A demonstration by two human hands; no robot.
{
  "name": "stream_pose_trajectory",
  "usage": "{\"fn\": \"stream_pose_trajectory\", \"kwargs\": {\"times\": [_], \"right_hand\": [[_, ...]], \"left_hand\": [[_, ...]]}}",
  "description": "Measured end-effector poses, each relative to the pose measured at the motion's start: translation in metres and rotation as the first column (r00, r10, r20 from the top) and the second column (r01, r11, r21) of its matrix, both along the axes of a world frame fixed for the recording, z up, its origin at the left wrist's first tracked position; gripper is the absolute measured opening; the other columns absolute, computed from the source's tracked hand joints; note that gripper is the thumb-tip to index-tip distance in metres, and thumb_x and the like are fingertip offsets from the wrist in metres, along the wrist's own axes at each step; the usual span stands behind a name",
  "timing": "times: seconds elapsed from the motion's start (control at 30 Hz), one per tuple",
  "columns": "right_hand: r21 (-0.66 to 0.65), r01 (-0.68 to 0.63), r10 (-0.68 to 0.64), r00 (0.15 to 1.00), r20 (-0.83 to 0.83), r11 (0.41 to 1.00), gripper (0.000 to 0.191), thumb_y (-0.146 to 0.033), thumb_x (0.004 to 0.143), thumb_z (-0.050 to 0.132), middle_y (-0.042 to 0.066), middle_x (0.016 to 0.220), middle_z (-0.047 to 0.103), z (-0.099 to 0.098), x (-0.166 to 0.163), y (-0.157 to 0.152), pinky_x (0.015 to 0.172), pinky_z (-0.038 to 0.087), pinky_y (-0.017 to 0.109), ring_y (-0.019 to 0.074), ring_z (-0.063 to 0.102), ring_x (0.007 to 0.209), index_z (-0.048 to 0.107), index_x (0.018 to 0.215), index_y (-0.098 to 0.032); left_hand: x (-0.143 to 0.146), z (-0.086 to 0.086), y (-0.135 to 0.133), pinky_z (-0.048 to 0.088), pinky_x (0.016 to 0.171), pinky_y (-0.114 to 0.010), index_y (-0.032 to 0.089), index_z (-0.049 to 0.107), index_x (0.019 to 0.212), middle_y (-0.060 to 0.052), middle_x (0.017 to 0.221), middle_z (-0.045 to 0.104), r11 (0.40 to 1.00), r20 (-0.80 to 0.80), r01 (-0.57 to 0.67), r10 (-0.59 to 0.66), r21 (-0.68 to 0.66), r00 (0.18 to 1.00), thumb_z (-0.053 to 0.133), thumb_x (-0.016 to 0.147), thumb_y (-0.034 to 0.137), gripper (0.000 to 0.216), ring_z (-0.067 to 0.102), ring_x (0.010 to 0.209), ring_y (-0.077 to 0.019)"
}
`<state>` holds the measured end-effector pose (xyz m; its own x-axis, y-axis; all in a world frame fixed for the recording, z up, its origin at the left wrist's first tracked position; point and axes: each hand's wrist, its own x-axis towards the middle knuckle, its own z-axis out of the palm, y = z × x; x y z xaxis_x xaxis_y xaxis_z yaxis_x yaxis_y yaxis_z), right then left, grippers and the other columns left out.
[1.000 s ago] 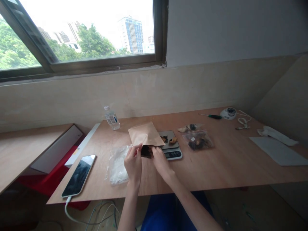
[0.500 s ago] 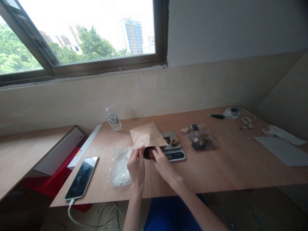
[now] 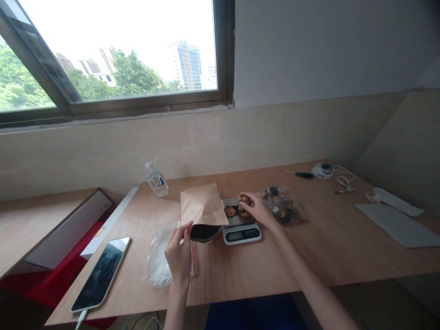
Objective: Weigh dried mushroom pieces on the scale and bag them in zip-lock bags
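While the left hand (image 3: 178, 252) pinches the open kraft pouch (image 3: 202, 211) and the right hand (image 3: 257, 210) grips a dried piece (image 3: 244, 199) over the scale (image 3: 240, 229), the tilted pouch may spill.

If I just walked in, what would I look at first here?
Probably the brown paper pouch in the middle of the table, held open by the left hand. Right beside it, the right hand reaches over a small kitchen scale with brown dried pieces on it. A big window fills the wall above.
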<state>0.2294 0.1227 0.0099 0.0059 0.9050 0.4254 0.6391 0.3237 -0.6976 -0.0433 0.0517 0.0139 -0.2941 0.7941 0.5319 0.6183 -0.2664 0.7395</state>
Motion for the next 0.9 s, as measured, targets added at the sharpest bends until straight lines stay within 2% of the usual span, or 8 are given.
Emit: {"fn": "stream_pose_trajectory", "kwargs": {"times": [0.1,0.2,0.33,0.43,0.57,0.7,0.8,0.9], "right_hand": [[-0.090,-0.084,0.096,0.986,0.139,0.992,0.032,-0.023,0.080,0.060,0.013,0.109,0.067,-0.006,0.003,0.025,0.092,0.044,0.037,0.0230,0.060,0.103,0.063,0.110,-0.013],[-0.112,-0.119,0.133,0.983,0.127,0.987,0.034,-0.024,0.081,0.059,0.014,0.112,0.065,-0.011,0.005,0.031,0.092,0.044,0.038,0.0235,0.061,0.104,0.063,0.112,-0.013],[-0.099,-0.146,0.150,0.988,0.041,0.984,0.037,-0.030,0.083,0.057,0.012,0.121,0.061,-0.013,0.014,0.021,0.099,0.040,0.041,0.0242,0.054,0.115,0.060,0.117,-0.018],[-0.021,-0.135,0.136,0.989,0.053,0.991,0.039,-0.031,0.084,0.055,0.011,0.123,0.057,-0.006,0.013,0.004,0.102,0.038,0.041,0.0230,0.050,0.118,0.057,0.122,-0.021],[0.044,-0.115,0.098,0.954,0.283,0.992,0.040,-0.031,0.083,0.056,0.011,0.123,0.052,0.004,-0.010,-0.023,0.100,0.038,0.043,0.0246,0.049,0.116,0.056,0.123,-0.024],[0.044,-0.125,0.086,0.859,0.504,0.991,0.044,-0.026,0.083,0.057,0.015,0.137,0.041,-0.003,-0.034,-0.037,0.104,0.031,0.051,0.0307,0.037,0.128,0.052,0.127,-0.021],[0.048,-0.119,0.079,0.864,0.496,0.992,0.050,-0.030,0.084,0.055,0.015,0.141,0.036,-0.010,-0.038,-0.035,0.104,0.029,0.052,0.0306,0.033,0.131,0.045,0.133,-0.022],[0.072,-0.070,0.036,0.919,0.392,0.995,0.044,-0.035,0.089,0.046,0.011,0.142,0.036,-0.011,-0.026,-0.021,0.104,0.033,0.045,0.0255,0.037,0.129,0.045,0.132,-0.024]], "left_hand": [[-0.001,-0.001,-0.002,0.046,0.065,-0.026,0.024,0.069,0.093,-0.003,0.085,0.068,1.000,-0.002,-0.004,0.004,-0.008,1.000,0.053,0.084,0.041,0.026,0.063,0.074,-0.0161],[-0.002,0.000,-0.002,0.046,0.065,-0.025,0.024,0.070,0.092,-0.002,0.085,0.068,1.000,-0.009,-0.014,0.014,-0.008,1.000,0.053,0.084,0.041,0.026,0.063,0.074,-0.0160],[-0.002,0.002,0.001,0.045,0.064,-0.024,0.024,0.070,0.092,-0.002,0.085,0.068,1.000,-0.006,-0.021,0.020,-0.002,1.000,0.054,0.083,0.043,0.026,0.063,0.075,-0.0154],[-0.002,0.003,0.002,0.044,0.065,-0.023,0.025,0.070,0.093,-0.001,0.086,0.068,1.000,-0.002,-0.026,0.026,0.005,1.000,0.054,0.083,0.043,0.026,0.063,0.075,-0.0147],[0.000,0.003,0.001,0.043,0.065,-0.023,0.026,0.070,0.092,0.000,0.086,0.068,1.000,-0.001,-0.029,0.029,0.002,1.000,0.055,0.083,0.043,0.025,0.063,0.074,-0.0142],[-0.001,0.003,0.000,0.044,0.066,-0.023,0.026,0.070,0.092,0.000,0.087,0.068,1.000,-0.003,-0.027,0.027,-0.001,1.000,0.055,0.083,0.043,0.024,0.063,0.075,-0.0145],[-0.002,0.004,0.000,0.044,0.065,-0.024,0.025,0.070,0.092,-0.001,0.087,0.068,1.000,-0.014,-0.015,0.015,0.005,1.000,0.054,0.083,0.041,0.024,0.063,0.074,-0.0145],[-0.002,0.005,-0.001,0.045,0.064,-0.024,0.024,0.070,0.092,-0.001,0.085,0.068,1.000,-0.024,-0.006,0.006,0.010,1.000,0.053,0.084,0.041,0.025,0.063,0.074,-0.0149]]}}
